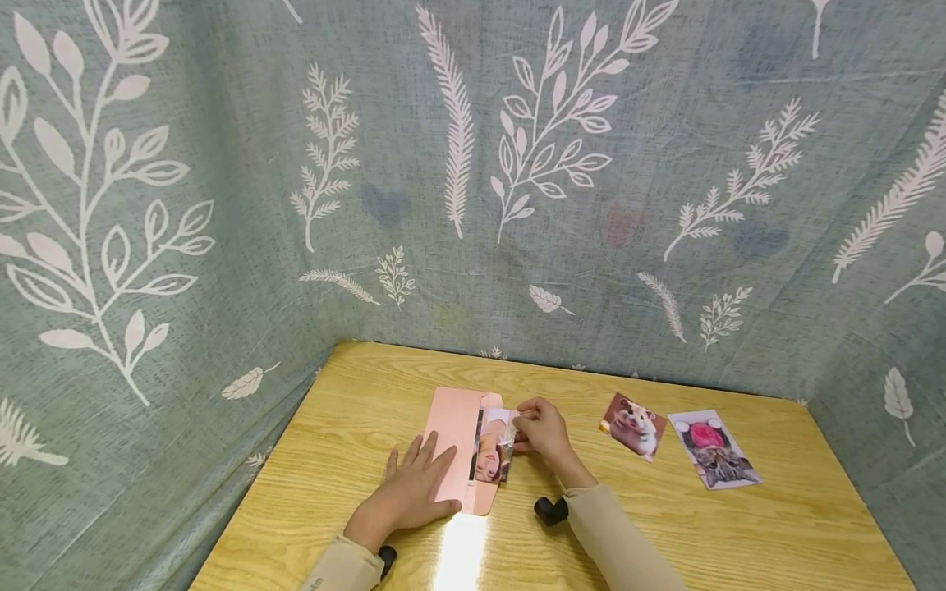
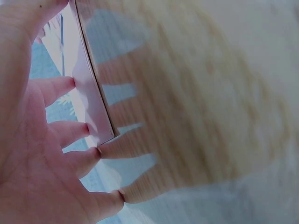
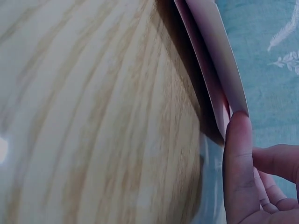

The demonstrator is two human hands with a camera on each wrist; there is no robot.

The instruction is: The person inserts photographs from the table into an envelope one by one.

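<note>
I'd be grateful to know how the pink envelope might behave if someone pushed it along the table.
The pink envelope looks thin and flat, so it is probably light and bendable. The table shows a glossy glare, so the envelope may slide easily without the left hand resting on it. Lying flat, it seems unlikely to roll.

The left hand (image 1: 415, 492) hides part of the pink envelope (image 1: 456, 416); a sleeve mark (image 1: 316, 584) is unreadable.

Smooth paper envelope (image 1: 460, 420) and photo (image 1: 491, 458), glossy wood-grain table (image 1: 347, 427), matt woven cloth backdrop (image 1: 414, 287)
</note>
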